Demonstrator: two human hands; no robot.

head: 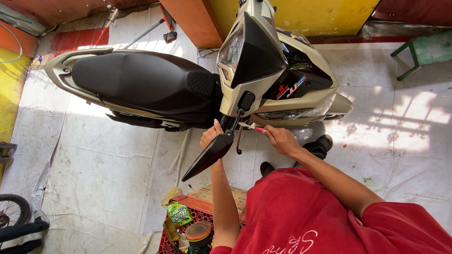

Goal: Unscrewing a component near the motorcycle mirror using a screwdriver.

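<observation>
A beige scooter with a black seat stands on a white floor sheet, seen from above. My left hand rests on the handlebar just behind the black mirror, fingers curled round the grip area. My right hand pinches a thin tool with a pink handle, its tip pointing at the handlebar end near the brake lever. My red shirt fills the lower right.
A red crate near my left elbow holds a green packet, a round tin and cardboard. A green stool stands at the right. A wheel shows at the lower left. Yellow and orange walls lie beyond.
</observation>
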